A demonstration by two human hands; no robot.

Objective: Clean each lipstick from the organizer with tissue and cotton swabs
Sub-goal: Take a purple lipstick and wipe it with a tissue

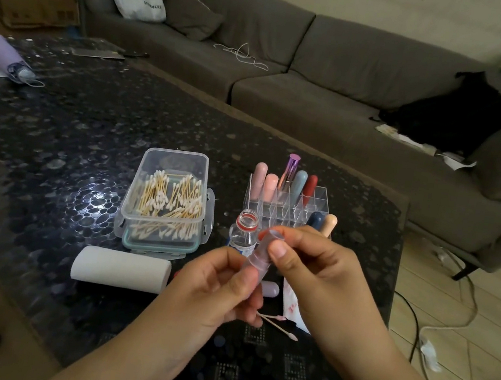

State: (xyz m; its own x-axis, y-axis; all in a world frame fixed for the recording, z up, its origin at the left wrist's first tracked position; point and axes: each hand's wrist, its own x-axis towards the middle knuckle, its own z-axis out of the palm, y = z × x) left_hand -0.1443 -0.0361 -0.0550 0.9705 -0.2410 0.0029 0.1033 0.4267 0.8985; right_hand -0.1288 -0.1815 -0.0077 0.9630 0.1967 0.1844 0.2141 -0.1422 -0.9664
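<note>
- Both your hands are on one lipstick tube (pixel 260 257), held in the air above the near right part of the table (pixel 57 137), just in front of the organizer (pixel 285 207).
- Your left hand (pixel 213 284) pinches the lower end of the tube between thumb and curled fingers; your right hand (pixel 306 262) curls round its upper end, thumb pressed against the side near the open rim.
- The tube is clear, pale pinkish plastic, tilted with its open end up and away from you. I cannot tell whether any colour sits inside.
- Judging by its look, it is light, stiff and smooth, so it may slip; hold it by the barrel, well below the rim, and squeeze gently.
- The clear, many-celled organizer stands toward the right edge, with pink, purple, grey-blue and red lipsticks (pixel 289 179) upright in its far row and two more, navy and peach, at its near right corner.
- The open box of cotton swabs (pixel 167 200) stands left of the organizer, the tissue roll (pixel 120 268) lies nearer you, and a small uncapped bottle (pixel 245 231) stands between box and organizer.
- Used swabs (pixel 278 324) lie on the table under your hands, beside a lilac cap (pixel 270 289).
</note>
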